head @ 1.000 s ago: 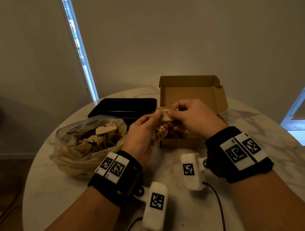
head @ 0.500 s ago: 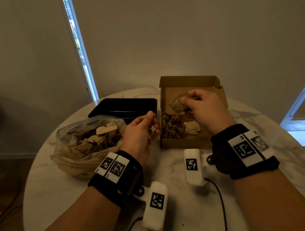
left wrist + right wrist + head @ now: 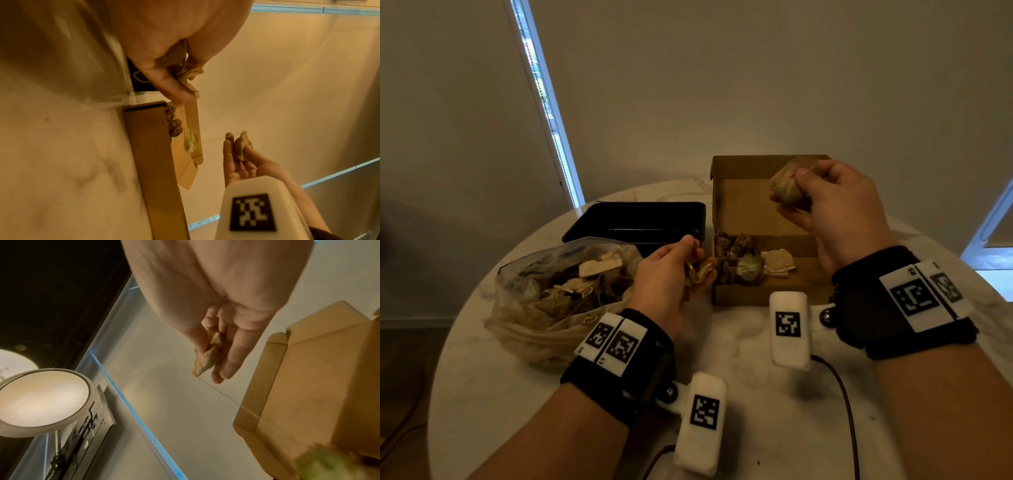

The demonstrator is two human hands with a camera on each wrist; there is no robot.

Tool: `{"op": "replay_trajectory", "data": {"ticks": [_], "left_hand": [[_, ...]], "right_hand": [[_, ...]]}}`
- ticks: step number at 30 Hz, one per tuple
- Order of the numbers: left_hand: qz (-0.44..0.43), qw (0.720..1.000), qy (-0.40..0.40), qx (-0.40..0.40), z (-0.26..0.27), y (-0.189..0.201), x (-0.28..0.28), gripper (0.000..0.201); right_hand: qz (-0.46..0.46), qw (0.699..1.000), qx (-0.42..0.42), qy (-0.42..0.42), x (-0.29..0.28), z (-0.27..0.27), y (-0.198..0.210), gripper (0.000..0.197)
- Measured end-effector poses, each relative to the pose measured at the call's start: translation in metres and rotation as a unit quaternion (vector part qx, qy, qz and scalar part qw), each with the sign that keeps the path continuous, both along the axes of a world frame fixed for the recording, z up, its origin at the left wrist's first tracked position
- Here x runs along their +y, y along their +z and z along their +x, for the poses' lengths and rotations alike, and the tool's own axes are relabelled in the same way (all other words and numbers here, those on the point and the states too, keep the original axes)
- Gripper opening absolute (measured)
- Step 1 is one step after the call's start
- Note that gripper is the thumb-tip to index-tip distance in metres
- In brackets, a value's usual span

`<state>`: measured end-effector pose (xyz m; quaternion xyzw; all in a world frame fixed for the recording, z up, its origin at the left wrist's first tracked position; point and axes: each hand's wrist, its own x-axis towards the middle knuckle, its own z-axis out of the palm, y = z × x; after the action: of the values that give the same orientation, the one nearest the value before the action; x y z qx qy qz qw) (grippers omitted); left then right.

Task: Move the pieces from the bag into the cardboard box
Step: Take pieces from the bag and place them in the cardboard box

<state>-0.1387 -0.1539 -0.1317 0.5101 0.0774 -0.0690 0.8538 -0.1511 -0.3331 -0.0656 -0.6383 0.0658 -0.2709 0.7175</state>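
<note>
Fingers of my left hand (image 3: 671, 274) curl round a small crumpled tea bag (image 3: 697, 274), just right of the plastic bag (image 3: 544, 308) of pieces and touching the near-left corner of the cardboard box (image 3: 750, 296). Farther right, my right hand (image 3: 835, 209) pinches a larger tea bag (image 3: 786, 186) above the box's far side. As I judge it, both need lowering into the box.
</note>
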Motion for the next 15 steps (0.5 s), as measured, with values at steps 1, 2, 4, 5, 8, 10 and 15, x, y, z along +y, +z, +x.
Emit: {"op": "replay_trajectory", "data": {"ticks": [1, 2, 4, 5, 8, 10, 15], "left_hand": [[0.0, 1.0, -0.001, 0.0, 0.0, 0.0, 0.0, 0.016], [0.001, 1.0, -0.003, -0.004, -0.001, 0.001, -0.001, 0.016], [0.014, 1.0, -0.002, -0.019, -0.002, 0.003, -0.001, 0.016], [0.023, 0.999, -0.002, -0.028, -0.002, 0.003, -0.001, 0.017], [0.03, 0.998, -0.02, -0.059, -0.004, 0.005, -0.002, 0.022], [0.031, 0.995, -0.043, -0.082, -0.008, 0.008, -0.003, 0.029], [0.049, 0.988, -0.092, -0.115, -0.011, 0.01, -0.006, 0.041]], "right_hand": [[0.009, 1.0, 0.0, 0.002, -0.001, 0.001, 0.0, 0.011], [0.013, 1.0, 0.004, 0.01, -0.001, 0.0, 0.0, 0.012], [-0.008, 0.999, 0.027, 0.042, -0.002, -0.001, 0.0, 0.014], [-0.035, 0.996, 0.045, 0.063, -0.002, -0.002, -0.001, 0.017], [-0.124, 0.98, 0.087, 0.127, 0.002, -0.003, -0.005, 0.023], [-0.186, 0.965, 0.102, 0.152, 0.007, -0.004, -0.007, 0.015], [-0.243, 0.943, 0.118, 0.195, 0.013, -0.008, -0.008, 0.014]]}}
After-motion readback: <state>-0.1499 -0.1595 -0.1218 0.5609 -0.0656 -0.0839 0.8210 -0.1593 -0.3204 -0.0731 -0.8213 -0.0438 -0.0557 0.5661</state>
